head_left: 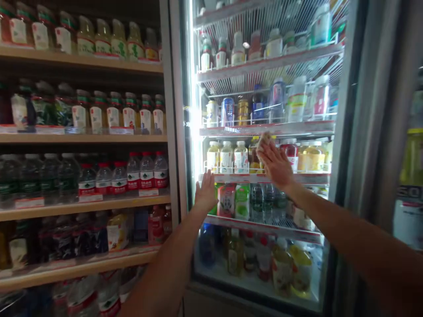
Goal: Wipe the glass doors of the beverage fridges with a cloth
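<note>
My right hand (276,166) presses a pale, patterned cloth (265,140) against the glass door (254,293) of a lit drinks fridge, at the height of the middle shelves. The fingers lie over the cloth and partly hide it. Lower and to the left, my left hand (205,194) rests near the door's left edge with its fingers stretched out and nothing in it. It appears to touch the glass. Behind the glass, small juice bottles (226,157) and drink cans (228,111) stand on wire shelves.
To the left, wooden shelves (82,137) hold rows of bottled drinks, including water bottles with red caps (147,169). A metal door frame (170,110) separates them from the fridge. At the right edge, another large yellow-green bottle (411,158) shows beyond a grey upright.
</note>
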